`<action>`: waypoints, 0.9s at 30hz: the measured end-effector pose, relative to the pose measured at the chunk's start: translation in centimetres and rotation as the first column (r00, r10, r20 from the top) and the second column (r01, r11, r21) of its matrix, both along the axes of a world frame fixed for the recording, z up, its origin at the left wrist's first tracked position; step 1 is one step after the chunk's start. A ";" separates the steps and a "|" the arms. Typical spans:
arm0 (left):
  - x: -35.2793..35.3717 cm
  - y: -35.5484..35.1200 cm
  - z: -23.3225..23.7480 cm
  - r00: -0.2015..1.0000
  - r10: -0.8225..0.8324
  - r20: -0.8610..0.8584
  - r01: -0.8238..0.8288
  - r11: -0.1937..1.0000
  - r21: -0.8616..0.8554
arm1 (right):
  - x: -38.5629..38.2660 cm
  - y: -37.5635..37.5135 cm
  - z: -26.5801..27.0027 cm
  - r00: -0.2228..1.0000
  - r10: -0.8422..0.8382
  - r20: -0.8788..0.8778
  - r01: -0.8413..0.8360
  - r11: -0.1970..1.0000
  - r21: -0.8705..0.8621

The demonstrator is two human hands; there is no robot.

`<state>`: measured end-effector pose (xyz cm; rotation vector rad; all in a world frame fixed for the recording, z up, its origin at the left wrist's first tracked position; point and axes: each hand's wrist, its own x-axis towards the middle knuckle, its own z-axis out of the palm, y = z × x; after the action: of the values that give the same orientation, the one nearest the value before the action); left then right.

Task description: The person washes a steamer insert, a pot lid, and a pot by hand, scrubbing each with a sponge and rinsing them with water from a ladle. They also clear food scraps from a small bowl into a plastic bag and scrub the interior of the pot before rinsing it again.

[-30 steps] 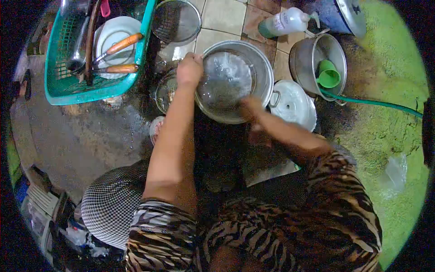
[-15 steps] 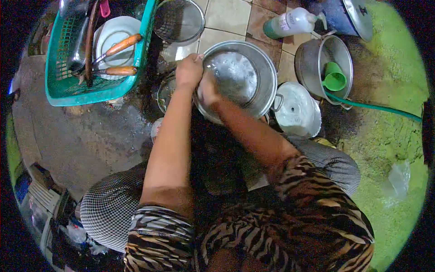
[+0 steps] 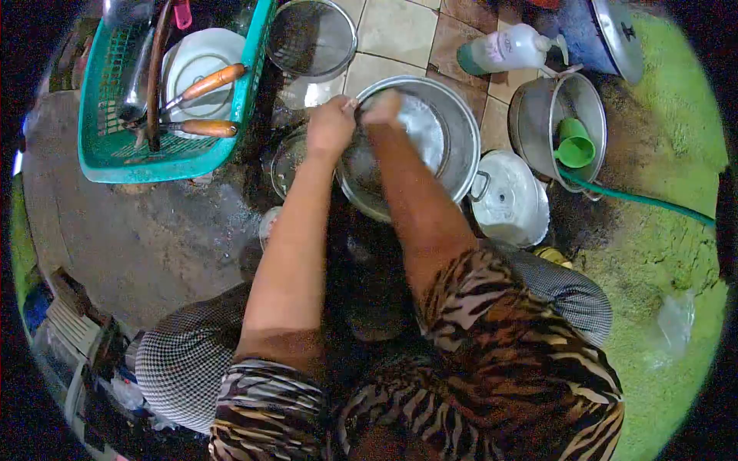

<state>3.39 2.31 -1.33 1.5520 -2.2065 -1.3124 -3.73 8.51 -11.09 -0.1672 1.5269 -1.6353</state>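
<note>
Far left, a green basket (image 3: 165,170) holds a plate (image 3: 192,46) and utensils (image 3: 204,128), two of which have wooden handles pointing right. Just beyond its right side, a sieve (image 3: 311,38) lies with its round rim facing the camera. Lower down, a smaller round rim (image 3: 278,173) is partly hidden by the left forearm. At centre, the left hand (image 3: 330,129) grasps the left edge of the pot (image 3: 463,146), whose mouth faces the camera. The right hand (image 3: 382,107) is just beside it, over the upper left part of the pot's interior; it is blurred, and whether it grips anything cannot be told. Right of the pot, a pan (image 3: 524,196) lies below a pump bottle (image 3: 511,48), which is tipped on its side over the tiles (image 3: 396,31). Next comes a tilted second pot (image 3: 530,115) containing a green cup (image 3: 575,146). A green hose (image 3: 646,201) runs from its rim to the right. Far right lies a clear bag (image 3: 676,323).
</note>
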 end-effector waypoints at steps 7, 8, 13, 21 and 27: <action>-0.4 0.0 -0.2 1.000 0.017 0.010 -0.017 0.998 0.059 | -1.4 1.7 -4.0 0.924 0.253 -0.285 -0.209 0.962 0.176; -0.5 0.0 -0.7 1.000 0.012 0.027 -0.013 0.999 0.044 | -2.9 1.4 -4.7 0.788 0.425 -0.445 -0.244 0.880 0.408; -0.7 -0.6 -0.7 0.999 -0.011 0.042 0.010 0.999 0.034 | 2.2 9.0 2.1 0.352 0.839 -0.415 -0.011 0.447 0.894; -0.9 0.7 0.2 0.995 -0.023 0.099 0.014 0.996 0.088 | -16.6 8.6 10.2 -0.550 0.804 -0.227 -0.035 0.249 0.968; -1.2 -0.1 -0.5 0.994 -0.047 0.099 0.041 0.997 0.061 | -15.9 13.3 13.5 -0.677 0.731 -0.090 0.077 0.192 0.978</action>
<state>2.22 2.21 -1.86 1.6325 -2.2941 -1.3521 -19.64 21.83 2.43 -2.1462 1.8977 0.8386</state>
